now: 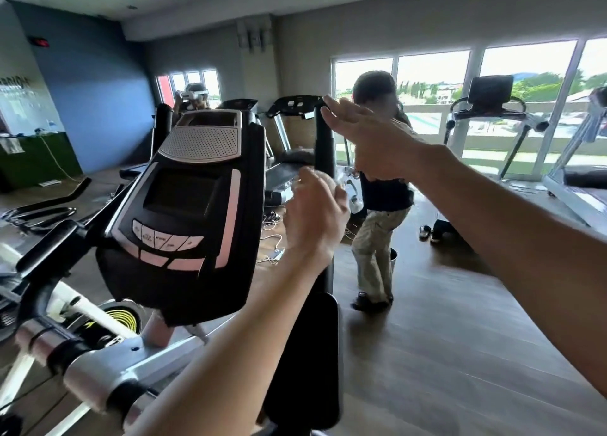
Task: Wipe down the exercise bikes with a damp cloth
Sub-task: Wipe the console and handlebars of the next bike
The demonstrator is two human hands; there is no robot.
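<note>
The exercise bike's black and silver console (184,212) fills the left middle, tilted toward me. A black upright handlebar post (324,136) rises just right of it. My left hand (315,212) is raised in front of that post with fingers curled round a small pale wad that looks like the cloth (329,181); blur hides the details. My right hand (371,140) is held up flat with straight fingers, its fingertips close to the top of the post, holding nothing.
A person in tan trousers (377,238) stands close ahead on the wooden floor. Another person (193,97) wearing a headset stands behind the console. Treadmills (492,107) line the windows. Cables (272,238) lie on the floor, and a spin bike's handlebars (42,212) are at left.
</note>
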